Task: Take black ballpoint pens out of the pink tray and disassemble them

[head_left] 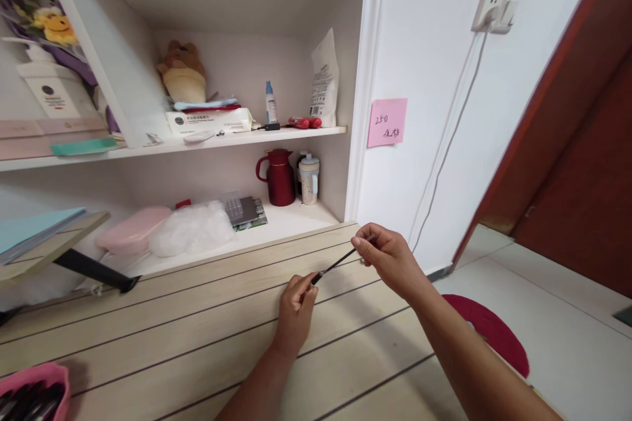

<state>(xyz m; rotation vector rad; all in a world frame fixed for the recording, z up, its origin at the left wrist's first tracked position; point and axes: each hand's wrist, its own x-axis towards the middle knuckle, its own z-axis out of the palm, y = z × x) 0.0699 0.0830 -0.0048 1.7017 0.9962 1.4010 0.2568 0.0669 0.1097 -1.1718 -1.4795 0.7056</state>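
Above the tabletop, my left hand (pixel 295 312) is closed around a short black tube that looks like a pen barrel (pixel 316 278), with only its end showing. A thin dark rod, like a pen refill (pixel 340 261), runs from that end up to the right. My right hand (pixel 382 253) pinches the rod's far end between thumb and fingers. Rod and tube line up, meeting at a small lighter tip. How far the rod reaches inside the tube is hidden.
The wood-plank table (pixel 212 342) lies beneath. A pink container (pixel 59 381) of dark pens stands lower left, near a small raised stand (pixel 93 270). Behind are white shelves (pixel 316 138) with a red jug (pixel 281 177) and a cup (pixel 309 179).
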